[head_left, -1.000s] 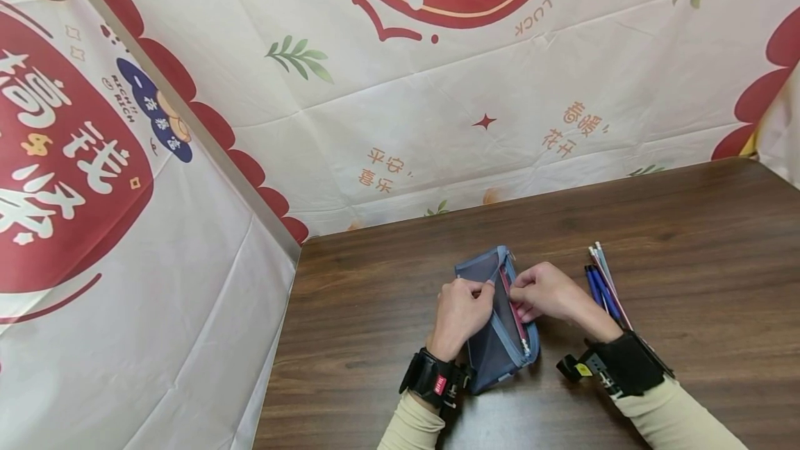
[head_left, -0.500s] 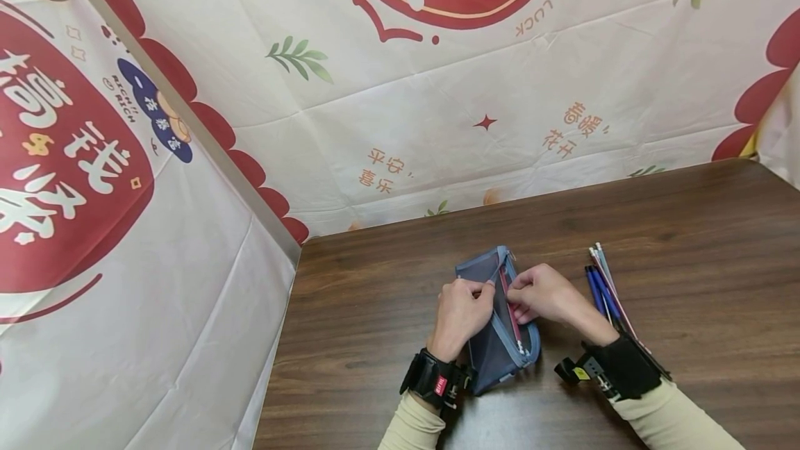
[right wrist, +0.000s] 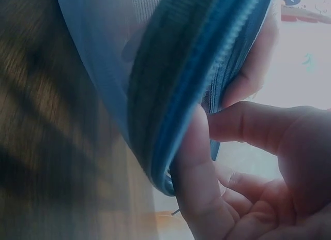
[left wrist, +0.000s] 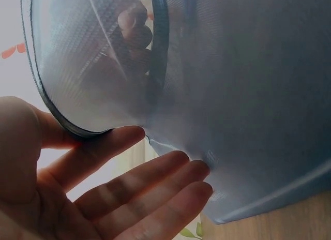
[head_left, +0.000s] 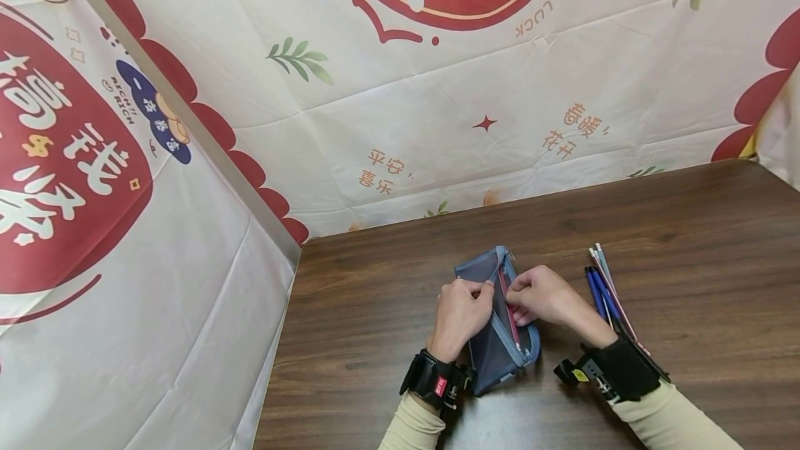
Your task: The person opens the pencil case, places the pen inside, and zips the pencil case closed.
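Note:
A blue-grey mesh pencil case [head_left: 490, 360] lies slantwise on the table with its zip unfastened. My left hand [head_left: 461, 307] pinches the edge of its opening between thumb and index finger. In the left wrist view, the other fingers of that hand stretch along the mesh [left wrist: 248, 95]. A red pencil [head_left: 513, 330] lies lengthwise in the opening, its pale end towards me. My right hand [head_left: 542, 297] pinches the pencil at its middle, fingertips at the opening. The right wrist view shows thumb and index finger meeting beside the zip edge [right wrist: 194, 105], which hides the pencil.
Right of the case lie blue pens [head_left: 601, 294] and several slim pencils [head_left: 603, 262], partly covered by my right wrist strap. Dark wooden table [head_left: 350, 325] surrounds the case. Printed cloth [head_left: 400, 123] hangs behind and at the left.
The red pencil's near end has shifted slightly left, deeper into the case's opening, and my right hand has moved slightly left with it. My left hand keeps its place.

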Demonstrator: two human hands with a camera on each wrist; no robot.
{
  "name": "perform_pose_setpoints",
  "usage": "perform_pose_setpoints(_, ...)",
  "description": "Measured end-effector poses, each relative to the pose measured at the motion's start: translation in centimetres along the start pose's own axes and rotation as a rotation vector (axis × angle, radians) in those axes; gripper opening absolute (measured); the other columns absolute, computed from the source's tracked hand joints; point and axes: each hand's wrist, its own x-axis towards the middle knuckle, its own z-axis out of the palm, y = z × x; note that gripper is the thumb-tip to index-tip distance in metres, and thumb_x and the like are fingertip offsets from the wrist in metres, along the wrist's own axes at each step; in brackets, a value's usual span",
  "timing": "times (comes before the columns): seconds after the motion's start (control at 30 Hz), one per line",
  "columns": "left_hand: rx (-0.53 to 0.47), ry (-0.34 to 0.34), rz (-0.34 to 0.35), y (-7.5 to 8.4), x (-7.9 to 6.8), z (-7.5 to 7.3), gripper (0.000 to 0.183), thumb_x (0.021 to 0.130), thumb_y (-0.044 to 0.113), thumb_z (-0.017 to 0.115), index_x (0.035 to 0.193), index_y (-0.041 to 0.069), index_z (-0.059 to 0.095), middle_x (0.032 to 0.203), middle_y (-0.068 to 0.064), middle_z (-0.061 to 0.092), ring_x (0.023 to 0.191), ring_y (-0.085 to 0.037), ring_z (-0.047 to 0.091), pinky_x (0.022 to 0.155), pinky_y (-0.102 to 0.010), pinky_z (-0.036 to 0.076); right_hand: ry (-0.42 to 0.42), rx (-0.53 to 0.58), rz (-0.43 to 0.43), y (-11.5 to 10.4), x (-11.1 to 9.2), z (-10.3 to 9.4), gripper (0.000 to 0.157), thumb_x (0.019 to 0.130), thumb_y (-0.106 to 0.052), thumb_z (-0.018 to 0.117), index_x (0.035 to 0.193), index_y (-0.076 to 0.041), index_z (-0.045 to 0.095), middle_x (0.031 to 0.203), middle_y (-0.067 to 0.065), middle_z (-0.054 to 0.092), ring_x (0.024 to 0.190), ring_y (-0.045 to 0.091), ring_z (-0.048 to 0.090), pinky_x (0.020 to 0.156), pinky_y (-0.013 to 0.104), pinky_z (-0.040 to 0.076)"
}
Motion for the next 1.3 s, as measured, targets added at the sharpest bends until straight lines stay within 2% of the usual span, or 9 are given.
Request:
perform_pose_setpoints(0.3,0.011,0.027,0.005,0.1,0.0,0.0,0.047,0.09,0.032,0.055,0.043,0.023,0.055,0.04,0.012,0.036,0.035,-0.003,0.038,0.035,-0.022,0.026,0.006,-0.002,-0.014,-0.3,-0.4,-0.4,0.021,0.089,-0.003,0.056,0.096,0.015,0.064,0.066,0.01,0.067,0.059,0.019,0.067,0.055,0.03,0.058)
perform_pose_setpoints(0.53,-0.008,0.015,0.011,-0.2,0.0,-0.1,0.052,0.092,0.033,0.053,0.042,0.021,0.049,0.036,0.007,0.031,0.029,-0.008,0.029,0.034,-0.021,0.02,0.008,-0.022,-0.054,-0.6,-1.1,-1.8,0.025,0.091,-0.006,0.056,0.102,0.016,0.061,0.072,0.013,0.068,0.062,0.02,0.068,0.058,0.031,0.059)
perform_pose_setpoints(0.8,-0.032,0.009,0.016,-0.6,-0.1,-0.3,0.054,0.093,0.032,0.053,0.041,0.018,0.045,0.037,0.005,0.029,0.029,-0.009,0.025,0.034,-0.02,0.016,0.003,-0.023,-0.074,-0.5,-1.7,-3.3,0.027,0.091,-0.008,0.056,0.103,0.016,0.061,0.07,0.011,0.067,0.063,0.019,0.067,0.06,0.036,0.059)
perform_pose_setpoints(1.07,-0.036,0.006,-0.002,-0.7,-0.1,-0.4,0.054,0.093,0.033,0.053,0.041,0.018,0.045,0.037,0.006,0.031,0.03,-0.008,0.026,0.035,-0.021,0.017,0.009,-0.057,-0.083,-0.6,-2.2,-4.4,0.023,0.09,-0.008,0.057,0.099,0.013,0.062,0.07,0.011,0.067,0.065,0.023,0.067,0.061,0.037,0.059)
perform_pose_setpoints(1.3,-0.047,0.005,-0.018,-0.9,0.1,-0.5,0.054,0.093,0.034,0.052,0.042,0.017,0.044,0.038,0.007,0.031,0.03,-0.007,0.028,0.034,-0.021,0.019,0.012,-0.111,-0.092,-0.5,-2.8,-5.7,0.023,0.091,-0.008,0.056,0.099,0.013,0.062,0.073,0.011,0.067,0.065,0.021,0.067,0.059,0.034,0.059)
